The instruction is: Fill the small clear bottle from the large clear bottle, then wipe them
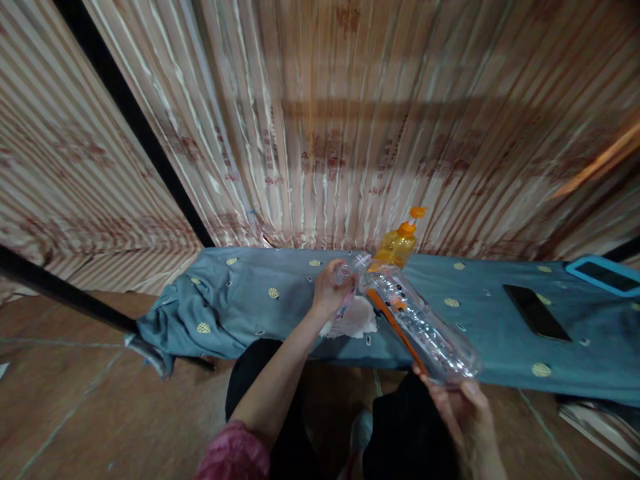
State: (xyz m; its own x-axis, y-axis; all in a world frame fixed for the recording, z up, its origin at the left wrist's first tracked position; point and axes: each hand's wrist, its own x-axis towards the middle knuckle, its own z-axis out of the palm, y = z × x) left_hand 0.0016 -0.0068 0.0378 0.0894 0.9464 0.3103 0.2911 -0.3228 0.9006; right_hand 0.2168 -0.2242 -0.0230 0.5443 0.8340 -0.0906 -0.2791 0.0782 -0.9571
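My right hand (463, 403) grips the base of a clear plastic bottle (425, 327), which lies tilted with its narrower end up and to the left. An orange stick (395, 327) runs along the bottle's near side, and its lower end meets the fingers of my right hand. Close to the bottle's upper end, my left hand (331, 290) is closed around a small clear plastic piece (343, 272). Whether that piece touches the bottle, I cannot tell. Below my left hand lies a crumpled white tissue (357, 320). A yellow pump bottle (396, 247) stands just behind the clear bottle.
A bench covered with blue-grey patterned cloth (280, 313) runs across in front of my knees. On its right side are a black phone (537, 312) and a blue-framed device (605, 275). Striped sheeting (325, 133) hangs behind, with dark poles (135, 120) at left.
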